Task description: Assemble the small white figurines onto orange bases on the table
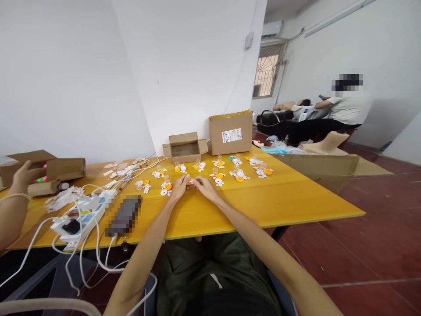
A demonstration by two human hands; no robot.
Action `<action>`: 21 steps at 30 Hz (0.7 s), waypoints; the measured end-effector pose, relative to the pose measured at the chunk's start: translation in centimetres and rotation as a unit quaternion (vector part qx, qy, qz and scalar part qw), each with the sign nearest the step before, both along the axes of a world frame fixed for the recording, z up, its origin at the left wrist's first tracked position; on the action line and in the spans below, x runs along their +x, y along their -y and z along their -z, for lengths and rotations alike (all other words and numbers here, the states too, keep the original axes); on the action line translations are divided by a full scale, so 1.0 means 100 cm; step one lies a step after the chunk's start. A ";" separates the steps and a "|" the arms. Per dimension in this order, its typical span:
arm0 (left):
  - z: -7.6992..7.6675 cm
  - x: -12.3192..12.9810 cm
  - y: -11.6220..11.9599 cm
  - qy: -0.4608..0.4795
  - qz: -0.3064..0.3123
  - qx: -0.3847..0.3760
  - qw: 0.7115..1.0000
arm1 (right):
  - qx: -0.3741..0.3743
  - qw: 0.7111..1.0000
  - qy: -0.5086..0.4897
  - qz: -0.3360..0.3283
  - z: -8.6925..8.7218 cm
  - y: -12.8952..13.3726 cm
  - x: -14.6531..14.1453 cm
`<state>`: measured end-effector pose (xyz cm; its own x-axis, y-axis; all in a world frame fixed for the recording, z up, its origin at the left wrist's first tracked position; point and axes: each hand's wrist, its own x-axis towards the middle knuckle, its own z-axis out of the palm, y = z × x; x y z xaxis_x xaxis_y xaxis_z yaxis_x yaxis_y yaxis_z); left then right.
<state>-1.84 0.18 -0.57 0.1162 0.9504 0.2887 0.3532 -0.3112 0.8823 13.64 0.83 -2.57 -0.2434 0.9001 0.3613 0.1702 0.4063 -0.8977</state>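
My left hand (180, 188) and my right hand (206, 188) meet over the middle of the yellow table (263, 199). Both have their fingers closed in a pinch, the tips almost touching; whatever is between them is too small to make out. Around them lie little groups of white and orange plastic parts. Beside my left hand are an orange wheel-like part (169, 187) and a white ring (163, 192). Close to my right hand lie another orange round part (219, 176) and a white disc (219, 181). More groups, some with clear cups, sit farther back.
An open carton (186, 151) and a closed box (230, 133) stand against the wall. At left are a power strip (95, 215) with cables, a phone (124, 215), and another person's hand (28, 175) at a cardboard box (66, 169). A person (348, 107) sits at back right.
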 end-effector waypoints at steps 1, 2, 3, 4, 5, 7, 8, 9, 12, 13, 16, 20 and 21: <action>0.000 0.000 0.000 -0.002 0.001 0.001 1.000 | 0.000 1.000 0.003 -0.005 0.000 0.000 0.000; 0.000 -0.001 0.000 -0.003 0.002 0.003 1.000 | 0.005 1.000 0.003 -0.007 0.000 0.000 0.001; 0.000 -0.001 0.000 -0.003 0.003 0.005 1.000 | 0.016 1.000 -0.002 -0.009 0.000 -0.001 0.001; 0.001 -0.001 0.000 -0.001 0.003 0.008 1.000 | 0.030 0.999 -0.009 -0.009 0.000 -0.001 0.001; 0.001 -0.001 0.000 0.001 0.004 0.010 1.000 | 0.042 0.999 -0.015 -0.010 0.000 -0.001 0.001; 0.001 0.000 -0.001 0.006 0.006 0.008 1.000 | 0.048 0.999 -0.019 -0.011 0.001 -0.001 0.001; 0.001 0.000 -0.001 0.008 0.006 0.005 1.000 | 0.042 0.999 -0.016 -0.008 0.002 -0.002 0.001; 0.001 0.000 -0.001 0.011 0.007 0.000 1.000 | 0.034 0.999 -0.013 -0.004 0.003 -0.002 0.000; 0.000 0.001 -0.001 0.017 0.008 -0.010 1.000 | 0.016 1.000 -0.008 0.008 0.004 -0.004 0.000; -0.001 0.001 -0.001 0.021 0.008 -0.010 1.000 | 0.016 1.000 -0.009 0.008 0.005 -0.004 0.000; -0.001 0.000 -0.001 0.033 0.009 -0.008 0.999 | 0.027 1.000 -0.013 0.009 0.004 -0.004 0.001; 0.001 -0.002 -0.003 0.051 0.010 -0.013 0.999 | 0.051 0.998 -0.016 0.021 0.002 -0.002 0.002; 0.002 -0.002 -0.004 0.055 0.011 -0.015 0.998 | 0.055 0.998 -0.017 0.027 0.001 -0.001 0.002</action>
